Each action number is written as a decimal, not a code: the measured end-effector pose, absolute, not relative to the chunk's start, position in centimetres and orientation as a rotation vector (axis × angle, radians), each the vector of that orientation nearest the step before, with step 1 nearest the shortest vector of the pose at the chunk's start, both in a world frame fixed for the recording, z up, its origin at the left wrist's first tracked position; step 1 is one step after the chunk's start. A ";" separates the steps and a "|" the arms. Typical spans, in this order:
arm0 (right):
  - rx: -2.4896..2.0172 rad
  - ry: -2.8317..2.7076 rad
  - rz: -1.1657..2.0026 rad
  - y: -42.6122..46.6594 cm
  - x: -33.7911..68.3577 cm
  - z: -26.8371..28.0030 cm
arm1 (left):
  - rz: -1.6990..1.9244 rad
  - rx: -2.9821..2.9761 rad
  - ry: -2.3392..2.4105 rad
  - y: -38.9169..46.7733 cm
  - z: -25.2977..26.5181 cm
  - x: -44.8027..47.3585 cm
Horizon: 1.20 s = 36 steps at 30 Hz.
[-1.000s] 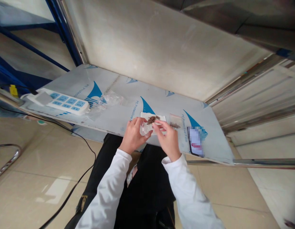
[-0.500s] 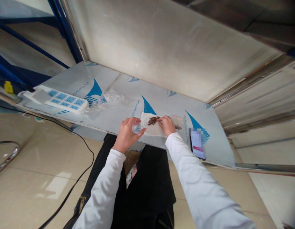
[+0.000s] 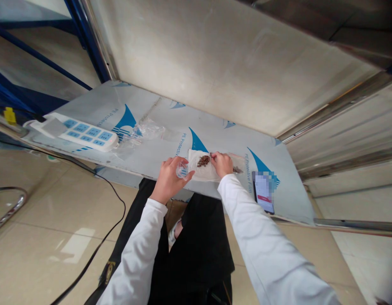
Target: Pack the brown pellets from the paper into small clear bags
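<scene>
Between the thumb and fingers of my left hand (image 3: 169,178) is a small clear plastic cup (image 3: 182,170), held near the table's front edge. Just right of it lies a white cloth or tissue (image 3: 198,173) with a heap of small brown pieces (image 3: 203,161) on it; their kind is too small to make out. My right hand (image 3: 222,164) is at the heap's right side, thumb and fingertips pinched together. A tiny dark bit shows at those fingertips. Partly behind my right hand is a clear bag (image 3: 242,163) with some brown matter inside.
A white power strip (image 3: 88,134) with blue sockets lies at the table's left, beside crumpled clear plastic (image 3: 148,129). To the right rests a phone (image 3: 263,197) with its screen lit. A wall panel rises behind the film-covered metal table (image 3: 158,156). A black cable hangs at left.
The fingertips of my right hand have lifted slightly up and away from the heap, with a tiny dark bit in them. My left hand stays with the cup.
</scene>
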State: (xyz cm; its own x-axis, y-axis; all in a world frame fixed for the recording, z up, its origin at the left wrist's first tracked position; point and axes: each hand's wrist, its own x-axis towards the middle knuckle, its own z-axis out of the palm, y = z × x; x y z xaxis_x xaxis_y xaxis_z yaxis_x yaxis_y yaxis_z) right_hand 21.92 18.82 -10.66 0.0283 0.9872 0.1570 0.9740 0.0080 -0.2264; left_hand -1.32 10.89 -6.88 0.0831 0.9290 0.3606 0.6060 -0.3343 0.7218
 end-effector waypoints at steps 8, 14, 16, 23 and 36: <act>-1.918 -1.986 0.344 20.4 23.5 -11.4 | 1.140 1.976 1.498 10.8 -7.2 -1.3; -1.817 -2.007 0.478 21.8 24.1 -11.1 | 1.146 1.966 1.502 10.9 -7.1 -1.3; -1.797 -1.997 0.481 21.8 24.1 -11.1 | 1.138 1.967 1.514 10.9 -7.0 -1.4; -1.780 -1.929 0.505 21.2 24.1 -11.5 | 1.153 1.948 1.508 10.8 -6.8 -1.7; -1.785 -1.820 0.539 20.7 23.7 -12.0 | 1.207 1.937 1.488 10.5 -6.3 -2.1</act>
